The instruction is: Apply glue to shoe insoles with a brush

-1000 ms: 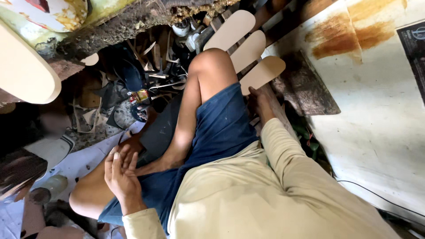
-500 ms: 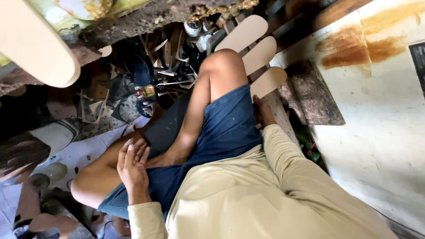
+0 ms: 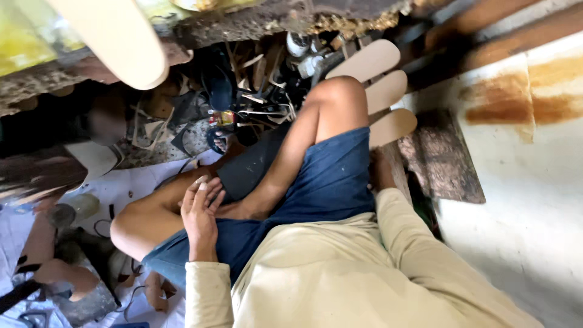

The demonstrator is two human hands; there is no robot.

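Left hand [image 3: 199,209], centre-left of frame: fingers extended and loosely together, holding nothing, resting on the shin of the folded leg beside the dark flat piece [image 3: 252,167] lying across the lap. Right hand [image 3: 381,171], right of centre, down by the blue shorts next to the three tan sole cutouts [image 3: 384,91]; can't tell if it's open or closed, mostly hidden. My read: nearest cutout is the easy pick, take it by the edge, lift clear. Obstacles: raised knee [image 3: 337,100] between both hands; clutter of scraps and tools [image 3: 255,91] top centre; big pale sole [image 3: 118,36] overhanging upper left.
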